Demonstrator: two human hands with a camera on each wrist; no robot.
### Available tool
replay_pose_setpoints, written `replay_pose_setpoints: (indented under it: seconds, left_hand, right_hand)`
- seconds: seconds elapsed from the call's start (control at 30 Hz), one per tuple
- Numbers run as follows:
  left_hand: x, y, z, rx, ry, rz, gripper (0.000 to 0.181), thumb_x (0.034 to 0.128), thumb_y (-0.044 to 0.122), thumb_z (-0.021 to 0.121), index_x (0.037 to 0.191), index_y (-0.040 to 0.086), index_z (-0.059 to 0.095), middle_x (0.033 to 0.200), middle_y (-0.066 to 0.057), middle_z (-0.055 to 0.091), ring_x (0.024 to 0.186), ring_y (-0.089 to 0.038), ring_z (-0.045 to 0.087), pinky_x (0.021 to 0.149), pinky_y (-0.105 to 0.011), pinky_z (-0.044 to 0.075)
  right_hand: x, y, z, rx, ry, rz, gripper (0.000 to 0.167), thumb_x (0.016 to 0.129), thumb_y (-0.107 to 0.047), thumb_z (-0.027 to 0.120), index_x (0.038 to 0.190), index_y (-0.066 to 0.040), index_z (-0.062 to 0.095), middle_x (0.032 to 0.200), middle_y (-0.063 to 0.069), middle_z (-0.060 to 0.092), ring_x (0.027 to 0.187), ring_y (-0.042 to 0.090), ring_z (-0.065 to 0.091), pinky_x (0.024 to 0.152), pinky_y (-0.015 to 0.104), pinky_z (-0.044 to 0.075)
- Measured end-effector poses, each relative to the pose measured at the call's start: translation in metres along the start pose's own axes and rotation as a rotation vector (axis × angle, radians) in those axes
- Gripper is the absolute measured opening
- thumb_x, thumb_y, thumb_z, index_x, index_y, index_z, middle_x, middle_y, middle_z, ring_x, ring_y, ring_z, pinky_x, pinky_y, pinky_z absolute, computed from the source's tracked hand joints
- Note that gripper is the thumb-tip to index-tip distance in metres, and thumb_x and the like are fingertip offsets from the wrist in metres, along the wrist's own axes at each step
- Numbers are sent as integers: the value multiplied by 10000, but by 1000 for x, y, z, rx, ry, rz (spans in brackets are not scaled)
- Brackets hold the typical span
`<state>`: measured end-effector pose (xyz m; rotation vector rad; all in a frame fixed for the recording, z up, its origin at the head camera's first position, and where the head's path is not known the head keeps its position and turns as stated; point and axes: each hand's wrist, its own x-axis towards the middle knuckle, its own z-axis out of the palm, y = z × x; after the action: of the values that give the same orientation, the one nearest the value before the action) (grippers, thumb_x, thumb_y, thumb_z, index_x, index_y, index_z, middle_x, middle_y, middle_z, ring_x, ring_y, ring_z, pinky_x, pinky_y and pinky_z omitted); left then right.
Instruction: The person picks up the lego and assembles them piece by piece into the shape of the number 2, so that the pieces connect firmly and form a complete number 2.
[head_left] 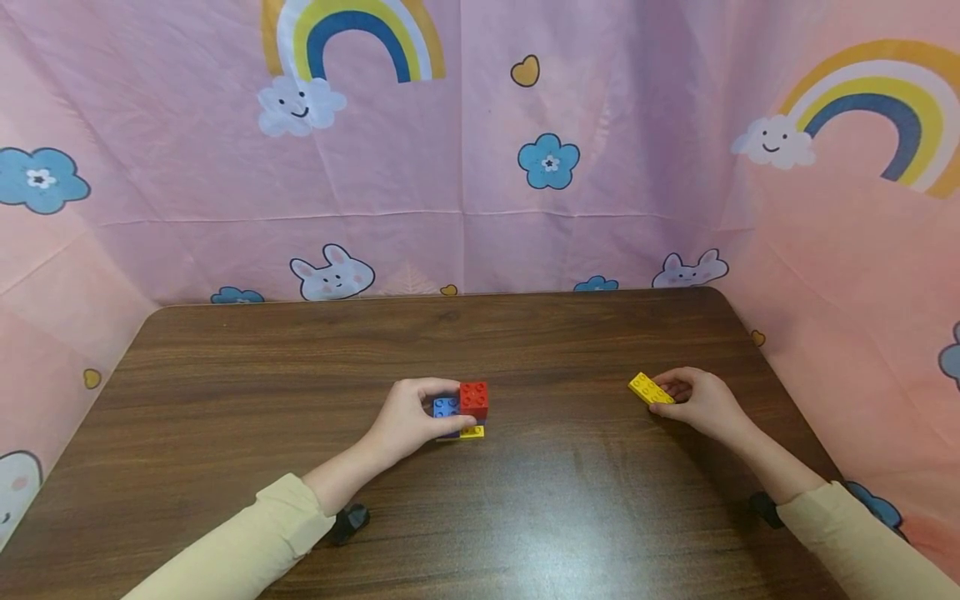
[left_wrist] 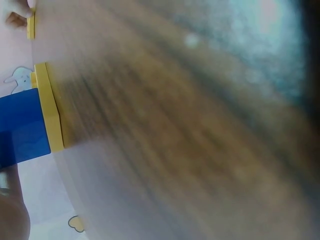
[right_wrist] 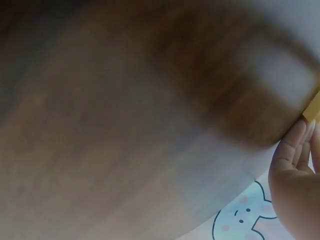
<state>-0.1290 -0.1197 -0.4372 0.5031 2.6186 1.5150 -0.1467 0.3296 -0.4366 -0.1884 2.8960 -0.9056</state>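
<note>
My left hand (head_left: 405, 423) grips a small stack of toy building bricks near the middle of the table. In it, a red brick (head_left: 473, 400) sits highest, a blue brick (head_left: 446, 407) is beside and lower, and a thin yellow brick (head_left: 472, 432) forms the base. The left wrist view shows the blue side (left_wrist: 24, 127) above the yellow base (left_wrist: 51, 110); fingers cover part of the stack. Off to the right, my right hand (head_left: 701, 404) pinches another thin, studded yellow brick (head_left: 649, 388) by its near end. The right wrist view catches only that brick's edge (right_wrist: 312, 109).
The brown wood-grain table (head_left: 555, 492) has rounded far corners. Pink patterned cloth (head_left: 495, 250) hangs behind it and along both sides. A black device (head_left: 350, 522) shows beside the left sleeve, and another dark one (head_left: 765, 508) is by the right sleeve.
</note>
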Motion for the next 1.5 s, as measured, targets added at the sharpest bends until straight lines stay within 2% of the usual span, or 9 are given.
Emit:
replay_pose_setpoints:
  seconds: [0.23,0.43,0.83,1.1,1.3,1.5]
  left_hand:
    - [0,0,0,-25,-11,-5,419,838,171,922,1206,23,789,1249,-157,779,1106,-265,736,897,-304,639]
    - [0,-1,-1,-22,-15,-2,413,844,189,919,1207,38,793,1251,-143,782,1116,-267,737,935,-400,650]
    - [-1,1,-1,-6,-8,-6,422,846,175,916,1213,14,785,1262,-166,775,1147,-302,733,978,-497,635]
    - [-1,1,-1,-5,-10,2,411,845,174,916,1205,21,790,1251,-158,780,1121,-281,736,933,-411,646]
    - [-1,1,-1,-8,-6,1,416,842,168,916,1208,17,788,1257,-164,777,1135,-296,736,950,-445,644]
    - [-1,1,-1,-2,-2,-1,407,838,156,916,1198,12,790,1251,-174,776,1125,-301,739,928,-400,648]
  right_hand:
    - [1,0,-1,-1,-2,-1,403,861,-144,876,1168,70,727,1034,184,731,904,256,690,724,146,542]
    - [3,-4,-1,2,19,-20,383,860,-138,877,1162,54,740,1020,171,739,901,241,684,724,145,548]
    - [8,-14,-1,27,26,-18,383,891,-155,857,1191,46,733,1054,189,736,904,235,680,728,146,547]
    - [14,-23,0,40,27,-43,371,887,-136,857,1193,38,740,1070,192,739,922,259,682,740,133,544]
    - [16,-33,2,54,24,-66,364,882,-120,859,1192,33,745,1064,186,739,906,241,680,738,135,549]
    - [19,-44,5,63,14,-99,368,879,-122,865,1192,30,748,1065,183,739,902,239,682,736,155,556]
